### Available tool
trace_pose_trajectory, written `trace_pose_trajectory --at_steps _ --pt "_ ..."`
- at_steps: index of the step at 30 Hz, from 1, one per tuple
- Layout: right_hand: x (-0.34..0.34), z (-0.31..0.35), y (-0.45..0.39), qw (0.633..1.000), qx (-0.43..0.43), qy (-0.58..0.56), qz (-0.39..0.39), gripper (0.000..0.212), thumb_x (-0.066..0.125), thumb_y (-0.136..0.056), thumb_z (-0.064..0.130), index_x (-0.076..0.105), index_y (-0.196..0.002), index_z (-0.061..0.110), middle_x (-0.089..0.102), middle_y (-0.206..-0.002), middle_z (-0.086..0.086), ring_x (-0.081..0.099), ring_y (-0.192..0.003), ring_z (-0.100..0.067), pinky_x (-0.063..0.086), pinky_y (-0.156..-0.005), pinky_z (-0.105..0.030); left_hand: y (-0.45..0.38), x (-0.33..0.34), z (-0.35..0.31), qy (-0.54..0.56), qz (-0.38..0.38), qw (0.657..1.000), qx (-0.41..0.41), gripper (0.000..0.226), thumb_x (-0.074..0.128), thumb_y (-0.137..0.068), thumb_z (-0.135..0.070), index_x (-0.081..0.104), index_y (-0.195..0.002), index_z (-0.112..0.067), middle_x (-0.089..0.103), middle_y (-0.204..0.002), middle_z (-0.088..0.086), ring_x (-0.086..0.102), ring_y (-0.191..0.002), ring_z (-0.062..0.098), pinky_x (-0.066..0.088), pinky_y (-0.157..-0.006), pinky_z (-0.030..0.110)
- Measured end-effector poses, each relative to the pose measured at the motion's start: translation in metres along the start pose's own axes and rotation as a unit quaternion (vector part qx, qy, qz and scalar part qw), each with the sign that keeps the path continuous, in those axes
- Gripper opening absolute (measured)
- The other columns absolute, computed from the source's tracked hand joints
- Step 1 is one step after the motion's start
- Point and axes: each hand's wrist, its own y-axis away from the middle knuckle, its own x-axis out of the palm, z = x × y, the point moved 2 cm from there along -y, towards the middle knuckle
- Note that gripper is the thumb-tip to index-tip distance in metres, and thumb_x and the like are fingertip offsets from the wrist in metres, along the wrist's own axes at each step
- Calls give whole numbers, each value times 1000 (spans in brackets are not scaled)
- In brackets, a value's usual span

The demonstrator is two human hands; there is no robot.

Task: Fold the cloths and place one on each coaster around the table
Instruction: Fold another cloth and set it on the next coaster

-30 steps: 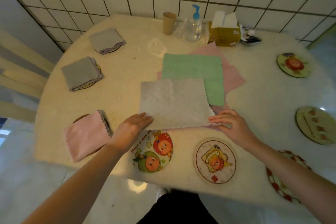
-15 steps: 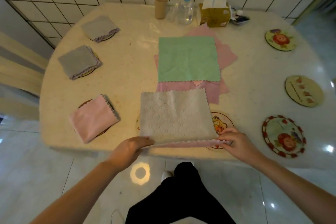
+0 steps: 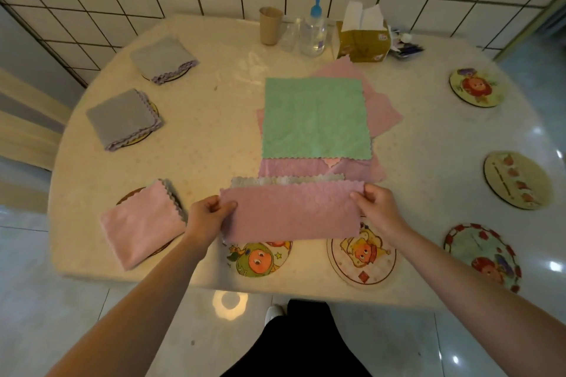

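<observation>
My left hand [image 3: 208, 214] and my right hand [image 3: 378, 203] pinch the two ends of a pink cloth [image 3: 291, 211], doubled over into a long strip near the table's front edge; its pale underside shows along the far edge. A flat green cloth [image 3: 315, 118] lies on more pink cloths [image 3: 382, 110] in the middle. Two folded grey cloths [image 3: 122, 119] [image 3: 164, 58] and one folded pink cloth [image 3: 141, 223] rest on coasters at the left. Bare coasters lie in front [image 3: 260, 260] [image 3: 364, 260] and along the right [image 3: 484, 254] [image 3: 517, 179] [image 3: 474, 87].
At the back of the round cream table [image 3: 214, 119] stand a brown cup [image 3: 270, 25], a pump bottle [image 3: 313, 30], a tissue box [image 3: 363, 40] and small items [image 3: 405, 46]. A tiled wall is behind. My dark-clad leg [image 3: 297, 343] is under the front edge.
Both hands pulled the cloth toward the front edge, then brought its near edge up and over away from me, so the pink side now faces up as a half-height strip.
</observation>
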Motion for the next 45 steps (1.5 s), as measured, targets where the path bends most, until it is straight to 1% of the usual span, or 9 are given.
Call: trace_pose_trajectory --at_steps 5,15,22,26,30,36,40,43,45 --pt "8 -21 -42 998 28 41 22 34 60 -85 30 55 -79 -2 55 -66 -11 50 -59 -22 37 -57 -32 -30 13 -3 -51 -30 998 -12 25 68 -87 -18 59 -65 -9 48 -60 2 40 -61 18 30 -55 28" --pt "6 -16 -60 994 14 103 31 19 66 -85 17 59 -76 3 67 -75 -16 63 -68 -25 53 -64 -47 -51 18 -4 -152 -88 984 -28 21 73 -82 -25 65 -67 -12 59 -63 3 48 -61 21 41 -58 31" --pt "8 -2 -66 992 -1 124 38 30 69 -84 16 56 -111 14 64 -84 -10 62 -76 -23 54 -70 -39 -53 25 -18 -231 -147 962 4 22 73 -82 -21 60 -97 -11 61 -87 2 54 -79 21 38 -67 28" --pt "12 3 -70 987 -16 150 53 15 69 -84 18 55 -90 17 51 -71 10 48 -63 -3 35 -56 -17 -56 29 -17 -268 -135 954 4 20 68 -85 -21 61 -99 -8 62 -92 6 53 -80 23 38 -67 31" --pt "12 4 -70 984 -1 167 67 34 64 -87 23 41 -63 17 37 -57 4 34 -51 -10 24 -49 -25 -54 33 -18 -296 -122 947 18 14 59 -91 -23 61 -96 -10 61 -92 8 53 -80 26 39 -66 32" --pt "-1 4 -65 993 51 61 93 36 56 -85 40 56 -89 4 52 -72 -13 43 -57 -17 36 -52 -31 -57 33 -22 -271 -114 955 25 18 49 -97 -27 52 -101 -10 60 -88 12 53 -75 29 41 -64 34" --pt "1 5 -68 997 57 38 38 3 57 -92 17 55 -91 19 63 -98 -18 64 -85 -33 55 -77 -50 -67 33 -24 -286 -118 951 25 21 53 -95 -27 52 -106 -10 61 -104 16 55 -86 32 47 -72 39" --pt "-3 13 -62 987 -17 150 -60 26 61 -88 10 51 -112 9 56 -112 -9 56 -91 -18 47 -76 -30 -51 33 -25 -351 -152 918 103 28 53 -94 -26 51 -118 -12 53 -118 12 52 -104 31 48 -82 43" --pt "-2 19 -39 958 -138 244 -55 27 58 -88 8 52 -114 8 52 -116 -6 53 -99 -17 47 -78 -28 -26 37 -22 -408 -98 865 274 27 54 -91 -22 55 -115 -11 55 -113 10 51 -101 28 49 -81 42"
